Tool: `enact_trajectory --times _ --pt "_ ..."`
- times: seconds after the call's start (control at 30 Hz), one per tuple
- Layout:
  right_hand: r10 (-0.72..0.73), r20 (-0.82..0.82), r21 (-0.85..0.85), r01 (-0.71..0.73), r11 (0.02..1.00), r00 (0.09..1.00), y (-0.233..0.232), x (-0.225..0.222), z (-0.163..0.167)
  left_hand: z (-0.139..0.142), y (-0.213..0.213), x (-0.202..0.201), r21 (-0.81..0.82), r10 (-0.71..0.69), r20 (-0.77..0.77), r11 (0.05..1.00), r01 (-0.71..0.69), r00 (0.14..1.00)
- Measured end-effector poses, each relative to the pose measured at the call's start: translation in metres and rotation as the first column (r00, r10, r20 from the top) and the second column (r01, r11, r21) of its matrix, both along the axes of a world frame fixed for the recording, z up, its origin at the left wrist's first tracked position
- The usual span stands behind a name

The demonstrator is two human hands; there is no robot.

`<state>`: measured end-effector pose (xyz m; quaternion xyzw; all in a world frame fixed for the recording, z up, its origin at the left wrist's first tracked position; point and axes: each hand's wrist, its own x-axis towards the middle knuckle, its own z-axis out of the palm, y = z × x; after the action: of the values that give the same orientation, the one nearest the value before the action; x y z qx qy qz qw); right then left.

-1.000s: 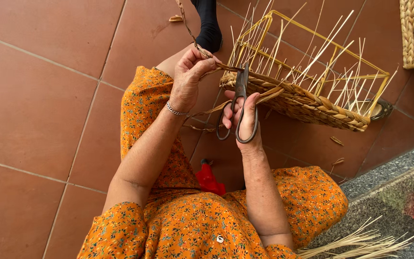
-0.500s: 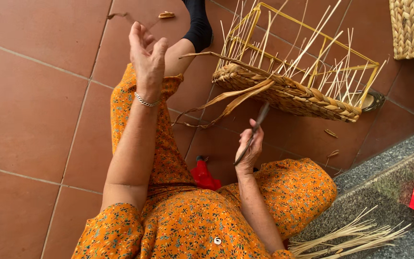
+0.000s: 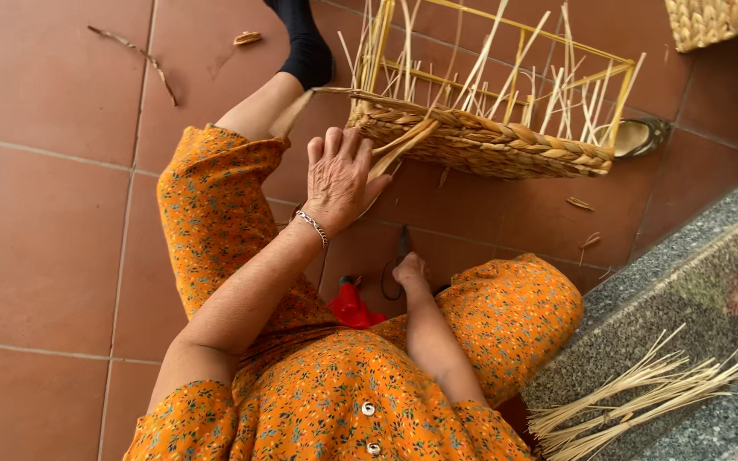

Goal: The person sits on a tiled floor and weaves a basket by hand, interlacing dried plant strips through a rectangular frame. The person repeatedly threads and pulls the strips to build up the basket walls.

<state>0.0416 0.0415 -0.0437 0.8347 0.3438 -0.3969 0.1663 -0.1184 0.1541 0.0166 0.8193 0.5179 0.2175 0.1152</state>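
Left hand: your left hand (image 3: 341, 175) lies flat with fingers spread loosely, pressing against the near corner of the half-woven basket (image 3: 480, 141) and a flat weaving strand (image 3: 403, 147) that trails from it.
Right hand: your right hand (image 3: 407, 271) is low near your lap, fingers curled over the handle loops of the scissors (image 3: 396, 263); you cannot tell how firmly it grips them.
Basket: it sits on the tiled floor (image 3: 44, 213) in front of your knees, its braided band finished low down, with pale upright stakes and a yellow frame rising above.
Scissors: they rest on the floor between your legs, blades pointing towards the basket.
Nearby: a bundle of straw sticks (image 3: 642, 397) lies on the grey stone step (image 3: 694, 282) to your right; a red object (image 3: 354, 307) sits in your lap.
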Motion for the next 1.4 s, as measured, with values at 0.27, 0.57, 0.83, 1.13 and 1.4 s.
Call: enact_trajectory --times 0.27,0.57,0.83,1.13,1.4 --pt "0.029 -0.140 0.833 0.102 0.544 0.990 0.048 0.017 0.063 0.004 0.011 0.017 -0.132 -0.004 -0.111 0.991 -0.011 0.994" --pt "-0.357 0.209 0.963 -0.129 0.237 0.910 0.080 0.186 0.133 0.030 0.022 0.003 -0.401 0.070 0.377 0.911 0.095 0.924" --pt "-0.308 -0.510 0.789 0.579 0.204 0.803 0.078 0.226 0.121 0.029 0.018 0.008 -0.309 -0.021 0.427 0.936 0.168 0.904" --pt "-0.288 -0.459 0.854 0.507 0.118 0.840 -0.005 0.279 0.081 -0.002 -0.044 0.035 -0.478 -0.054 0.438 0.831 0.284 0.897" --pt "0.269 -0.047 0.995 0.021 0.098 0.962 -0.003 0.203 0.086 0.014 -0.061 0.035 -0.370 -0.230 0.142 0.890 0.267 0.963"
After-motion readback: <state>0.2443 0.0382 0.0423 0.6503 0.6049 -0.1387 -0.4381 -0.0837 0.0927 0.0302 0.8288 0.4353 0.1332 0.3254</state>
